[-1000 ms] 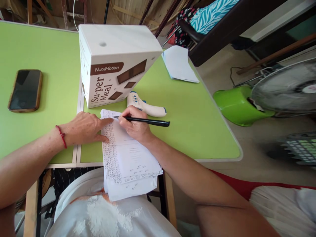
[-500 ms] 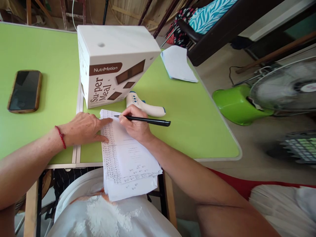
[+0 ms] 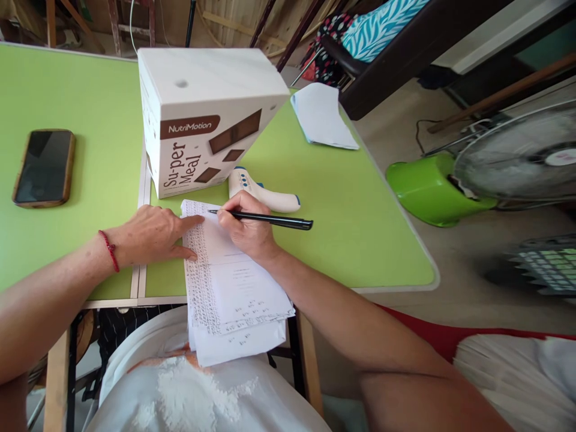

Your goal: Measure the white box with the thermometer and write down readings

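A stack of papers (image 3: 240, 279) lies at the front edge of the green table, its lower part hanging over the edge. Dense rows of handwriting fill its left side. My right hand (image 3: 249, 228) grips a black pen (image 3: 288, 221), with the tip at the upper part of the top sheet. My left hand (image 3: 155, 236) rests at the sheet's left edge, index finger and thumb stretched out on the paper, the other fingers curled. Just beyond my right hand lies a white and blue infrared thermometer (image 3: 270, 195).
A white NutriMotion box (image 3: 216, 81) stands behind the papers. A phone (image 3: 44, 168) lies at the left on the green table (image 3: 351, 240). Folded white paper (image 3: 324, 114) sits at the far right. A fan (image 3: 522, 159) and a green stool (image 3: 423, 186) stand beyond the table's right edge.
The pen has tilted very slightly in my right hand. The whole view has shifted a little; both hands stay in the same places on the paper.
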`<state>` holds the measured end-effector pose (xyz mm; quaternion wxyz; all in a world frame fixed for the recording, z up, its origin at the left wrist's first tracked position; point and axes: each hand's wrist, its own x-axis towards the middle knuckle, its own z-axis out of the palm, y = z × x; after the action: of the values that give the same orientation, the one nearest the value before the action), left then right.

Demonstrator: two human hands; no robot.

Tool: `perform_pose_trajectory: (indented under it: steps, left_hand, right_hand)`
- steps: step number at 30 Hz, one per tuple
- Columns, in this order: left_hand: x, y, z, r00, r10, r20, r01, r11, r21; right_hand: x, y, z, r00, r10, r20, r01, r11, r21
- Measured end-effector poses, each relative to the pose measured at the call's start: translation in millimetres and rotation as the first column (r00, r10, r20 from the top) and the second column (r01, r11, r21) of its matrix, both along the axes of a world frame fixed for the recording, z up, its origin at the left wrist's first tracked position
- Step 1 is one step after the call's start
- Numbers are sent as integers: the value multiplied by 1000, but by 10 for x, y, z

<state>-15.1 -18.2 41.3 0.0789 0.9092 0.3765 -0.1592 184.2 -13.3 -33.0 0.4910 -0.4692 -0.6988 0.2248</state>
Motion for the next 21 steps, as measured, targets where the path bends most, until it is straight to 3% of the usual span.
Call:
perform_pose_trajectory:
  steps: [21]
  left_hand:
    - [4,7,-6,1000,8,-7,-8,1000,0]
  right_hand:
    - [-10,-5,9,997,-51,54,52,998,-19]
